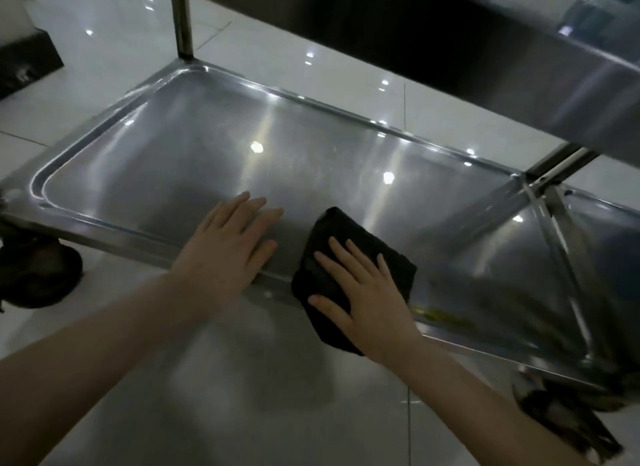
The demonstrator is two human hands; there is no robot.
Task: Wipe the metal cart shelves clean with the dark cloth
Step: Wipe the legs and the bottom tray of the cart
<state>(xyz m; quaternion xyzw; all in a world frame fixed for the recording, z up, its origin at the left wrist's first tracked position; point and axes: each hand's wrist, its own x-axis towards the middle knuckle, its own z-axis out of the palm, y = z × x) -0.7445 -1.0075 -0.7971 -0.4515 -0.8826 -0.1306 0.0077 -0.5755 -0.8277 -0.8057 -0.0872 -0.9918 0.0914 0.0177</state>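
Observation:
The lower shelf of a stainless metal cart fills the middle of the view, a shallow tray with a raised rim. A folded dark cloth lies over its near rim, partly hanging off the front edge. My right hand presses flat on the cloth with fingers spread. Just left of the cloth, my left hand rests flat on the shelf by the near rim, palm down, holding nothing. The upper shelf overhangs at the top right.
A cart post rises at the far left corner, another post at the right. Black caster wheels sit at the left and lower right. Glossy white floor tiles surround the cart. A dark box stands at the upper left.

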